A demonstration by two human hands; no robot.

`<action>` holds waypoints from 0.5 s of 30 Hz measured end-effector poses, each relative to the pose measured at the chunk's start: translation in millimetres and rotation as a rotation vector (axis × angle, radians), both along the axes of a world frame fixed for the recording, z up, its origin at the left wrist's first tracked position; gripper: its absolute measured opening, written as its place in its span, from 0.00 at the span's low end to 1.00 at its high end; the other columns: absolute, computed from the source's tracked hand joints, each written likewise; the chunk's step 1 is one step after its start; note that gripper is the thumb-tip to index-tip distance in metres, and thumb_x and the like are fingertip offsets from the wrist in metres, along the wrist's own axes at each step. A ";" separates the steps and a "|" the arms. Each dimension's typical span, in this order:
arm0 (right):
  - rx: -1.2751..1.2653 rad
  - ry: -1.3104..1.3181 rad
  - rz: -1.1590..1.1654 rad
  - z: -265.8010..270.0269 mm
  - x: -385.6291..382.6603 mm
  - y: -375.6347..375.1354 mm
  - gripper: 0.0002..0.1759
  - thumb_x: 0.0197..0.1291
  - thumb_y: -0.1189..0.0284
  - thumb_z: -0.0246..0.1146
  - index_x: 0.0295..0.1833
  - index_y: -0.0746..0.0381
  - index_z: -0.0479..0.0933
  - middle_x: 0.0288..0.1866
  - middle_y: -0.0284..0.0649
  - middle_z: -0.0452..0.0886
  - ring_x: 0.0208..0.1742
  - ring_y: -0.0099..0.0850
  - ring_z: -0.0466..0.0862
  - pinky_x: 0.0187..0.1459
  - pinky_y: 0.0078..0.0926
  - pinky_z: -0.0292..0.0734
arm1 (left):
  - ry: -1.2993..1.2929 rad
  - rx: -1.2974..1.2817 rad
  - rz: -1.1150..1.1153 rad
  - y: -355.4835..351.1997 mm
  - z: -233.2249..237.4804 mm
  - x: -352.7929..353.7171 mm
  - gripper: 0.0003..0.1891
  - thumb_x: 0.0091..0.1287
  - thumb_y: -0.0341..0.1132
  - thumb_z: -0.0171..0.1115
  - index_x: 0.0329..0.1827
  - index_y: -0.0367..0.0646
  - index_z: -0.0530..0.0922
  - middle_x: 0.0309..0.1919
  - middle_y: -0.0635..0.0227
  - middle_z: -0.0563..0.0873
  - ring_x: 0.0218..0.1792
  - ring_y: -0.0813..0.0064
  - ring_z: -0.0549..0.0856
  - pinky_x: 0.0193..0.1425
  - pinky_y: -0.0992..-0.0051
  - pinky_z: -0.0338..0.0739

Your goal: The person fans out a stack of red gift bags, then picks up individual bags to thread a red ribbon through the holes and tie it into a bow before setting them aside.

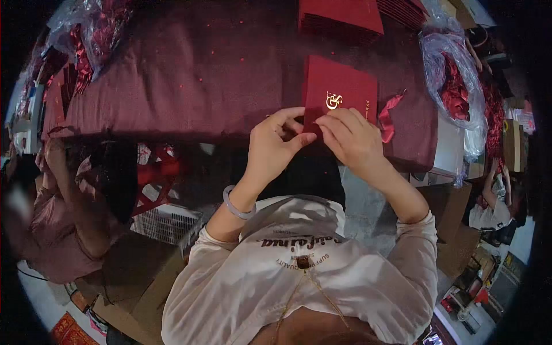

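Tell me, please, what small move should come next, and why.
Perhaps the right hand could pick up the ribbon: it lies beside the red packet, on that hand's side, and the left hand is at the packet's near end, well placed to steady it.

The card [348, 86] looks matt paper, the ribbon [387, 122] glossy cloth.

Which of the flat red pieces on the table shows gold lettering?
The red piece at the right hand: gold lettering shows on its face; none is visible on the stacked pieces beyond it.
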State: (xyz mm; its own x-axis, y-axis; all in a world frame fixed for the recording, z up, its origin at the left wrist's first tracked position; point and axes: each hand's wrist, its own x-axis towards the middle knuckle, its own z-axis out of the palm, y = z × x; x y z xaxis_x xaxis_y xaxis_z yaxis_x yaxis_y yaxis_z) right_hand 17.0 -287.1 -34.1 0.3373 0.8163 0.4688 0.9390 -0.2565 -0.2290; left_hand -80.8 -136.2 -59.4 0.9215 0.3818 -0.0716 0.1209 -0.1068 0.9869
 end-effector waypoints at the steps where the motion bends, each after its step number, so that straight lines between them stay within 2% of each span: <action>1: 0.019 0.011 -0.033 -2.2 -0.9 1.4 0.12 0.47 0.75 0.65 0.40 0.60 0.77 0.39 0.35 0.77 0.36 0.32 0.80 0.30 0.26 0.78 | 0.002 -0.004 -0.009 0.5 -2.1 0.5 0.23 0.53 0.23 0.72 0.53 0.36 0.78 0.29 0.73 0.80 0.29 0.89 0.76 0.31 0.86 0.73; 6: 0.037 0.089 -0.105 -0.7 -5.1 4.4 0.07 0.52 0.74 0.64 0.39 0.60 0.77 0.37 0.37 0.77 0.37 0.35 0.81 0.31 0.29 0.78 | -0.023 -0.117 0.015 -2.2 -6.3 -1.8 0.23 0.52 0.22 0.71 0.53 0.36 0.78 0.29 0.73 0.80 0.30 0.89 0.76 0.32 0.87 0.74; 9: 0.032 0.493 -0.153 6.3 -3.9 6.8 0.06 0.56 0.73 0.62 0.40 0.59 0.77 0.35 0.41 0.78 0.36 0.40 0.82 0.34 0.34 0.78 | -0.073 -0.063 0.023 -1.7 -2.9 -2.1 0.22 0.52 0.22 0.71 0.53 0.36 0.79 0.29 0.73 0.80 0.31 0.88 0.77 0.34 0.86 0.75; 11: 0.040 0.532 -0.140 4.2 -2.3 6.7 0.06 0.56 0.73 0.62 0.40 0.60 0.77 0.36 0.42 0.78 0.36 0.41 0.82 0.34 0.34 0.77 | -0.060 -0.158 0.015 -0.6 -11.2 -1.6 0.22 0.52 0.22 0.72 0.52 0.37 0.80 0.30 0.73 0.81 0.32 0.87 0.78 0.36 0.85 0.75; 15: -0.012 0.592 -0.086 9.7 -0.1 3.6 0.06 0.57 0.73 0.61 0.40 0.61 0.77 0.36 0.43 0.79 0.37 0.44 0.81 0.37 0.35 0.76 | -0.083 -0.074 0.040 -1.3 -8.3 -3.6 0.23 0.51 0.23 0.72 0.52 0.38 0.80 0.30 0.73 0.82 0.32 0.87 0.78 0.36 0.84 0.76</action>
State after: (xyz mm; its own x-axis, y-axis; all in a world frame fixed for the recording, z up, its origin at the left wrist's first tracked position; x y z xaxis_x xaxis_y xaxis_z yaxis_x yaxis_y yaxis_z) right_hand 16.9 -283.5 -24.5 0.6037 0.7785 0.1720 0.6281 -0.3316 -0.7040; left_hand -84.4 -137.5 -67.7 0.9095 0.4149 -0.0251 0.0410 -0.0295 0.9987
